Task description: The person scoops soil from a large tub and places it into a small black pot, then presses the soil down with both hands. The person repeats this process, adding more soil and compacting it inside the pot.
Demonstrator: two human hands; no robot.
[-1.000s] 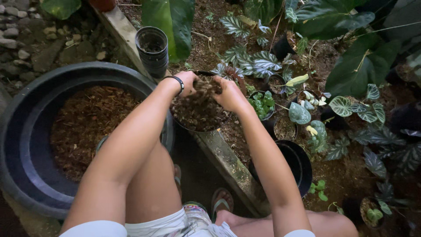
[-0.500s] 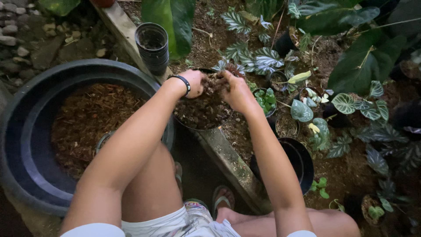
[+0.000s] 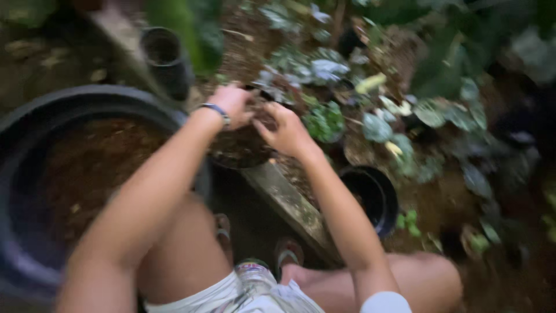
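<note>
Over the pot, curled fingers touch soil.

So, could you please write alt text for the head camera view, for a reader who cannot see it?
Blurred view down at a person's left hand and right hand on a small soil-filled pot above a concrete edge. A large dark tub of soil sits left, leafy plants and an empty black pot right.

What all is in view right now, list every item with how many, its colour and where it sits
Small pot: one, dark, soil-filled, centre, under both hands.
Large tub: one, black, brown soil inside, left.
Empty pots: two, black; one upper left, one lower right.
Concrete edging: one, grey, running diagonally through the middle.
Leafy plants: many, green and silvery, right; blurred.
Wristband: one, dark, left wrist.
Left hand: on the small pot's soil.
Right hand: on the same pot.
</note>
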